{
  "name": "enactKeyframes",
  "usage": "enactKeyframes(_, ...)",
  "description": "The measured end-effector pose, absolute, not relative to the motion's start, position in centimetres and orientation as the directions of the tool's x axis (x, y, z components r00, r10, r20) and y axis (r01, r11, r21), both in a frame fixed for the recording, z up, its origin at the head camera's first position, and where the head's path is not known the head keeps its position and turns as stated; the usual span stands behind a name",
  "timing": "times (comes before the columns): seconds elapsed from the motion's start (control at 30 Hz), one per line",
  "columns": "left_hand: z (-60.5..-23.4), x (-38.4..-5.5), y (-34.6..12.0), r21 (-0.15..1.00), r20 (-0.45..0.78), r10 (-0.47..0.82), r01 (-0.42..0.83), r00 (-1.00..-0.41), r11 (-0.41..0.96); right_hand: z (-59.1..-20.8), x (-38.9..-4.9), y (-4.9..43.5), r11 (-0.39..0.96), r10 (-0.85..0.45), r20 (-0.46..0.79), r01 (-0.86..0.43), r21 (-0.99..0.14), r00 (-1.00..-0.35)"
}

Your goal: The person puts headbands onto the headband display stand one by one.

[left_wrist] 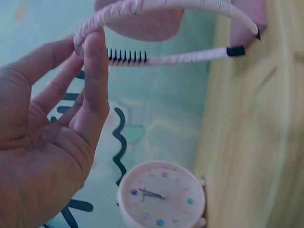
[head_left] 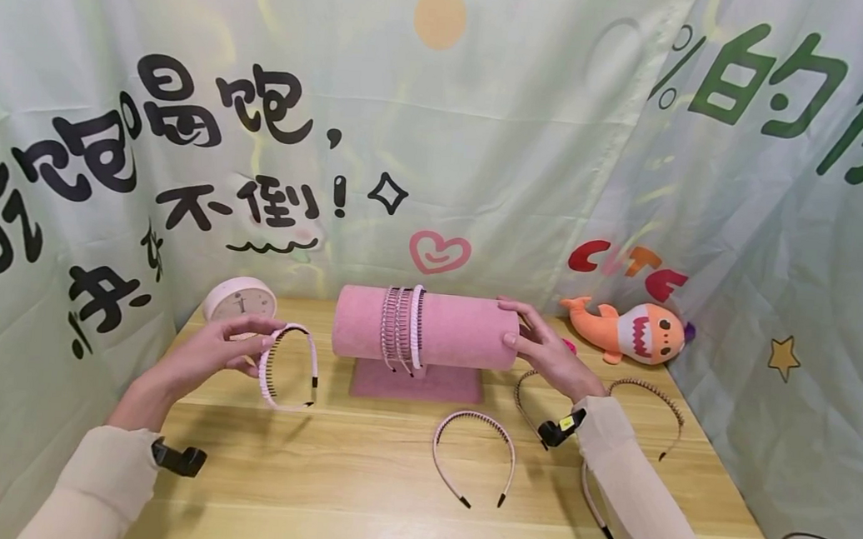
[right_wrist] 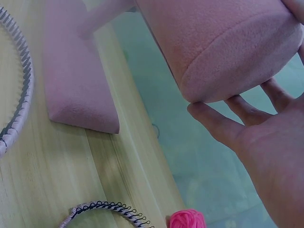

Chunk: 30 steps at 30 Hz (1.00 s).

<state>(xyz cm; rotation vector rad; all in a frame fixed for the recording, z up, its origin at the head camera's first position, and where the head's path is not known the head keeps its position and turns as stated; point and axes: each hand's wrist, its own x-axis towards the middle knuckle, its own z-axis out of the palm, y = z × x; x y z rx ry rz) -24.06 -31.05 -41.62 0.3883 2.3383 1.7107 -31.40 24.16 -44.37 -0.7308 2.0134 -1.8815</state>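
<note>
My left hand (head_left: 203, 354) pinches a pale pink headband (head_left: 265, 379) between thumb and fingers, off the table and left of the stand. Black comb teeth line its inner side, and its tips are black, as the left wrist view shows. A pink plush headband stand (head_left: 468, 330) has a horizontal roll on a flat base. Several headbands, one of them a white headband (head_left: 417, 327), hang side by side around the roll left of its middle. At the roll's right end my right hand (head_left: 553, 357) grips the rim, thumb in front and fingers behind.
Loose headbands lie on the wooden table: a pink headband (head_left: 475, 415) in front, others around the right forearm, partly hidden by it. At the back stand a round pink clock (head_left: 242, 296) and an orange shark toy (head_left: 599, 325). A bright pink ball (right_wrist: 187, 219) sits nearby. Printed cloth surrounds the table.
</note>
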Motion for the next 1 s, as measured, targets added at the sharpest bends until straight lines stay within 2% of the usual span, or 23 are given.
enactKeyframes(0.27,-39.7,-25.8,-29.4,0.952,0.019,0.331,0.119,-0.944,0.284,-44.4,-31.4,24.1,0.018,-0.546,0.135,-0.172,-0.985,-0.827)
enactKeyframes(0.6,-38.0,-27.2,-27.2,0.959,-0.028,0.269,0.05,-0.963,0.279,-44.5,-31.4,24.1,0.021,-0.546,0.127,-0.166,-0.986,-0.828)
enactKeyframes(1.0,-37.1,-28.5,-24.3,0.961,0.003,0.266,0.076,-0.964,0.266,-44.6,-31.6,24.2,0.028,-0.542,0.129,-0.171,-0.985,-0.83)
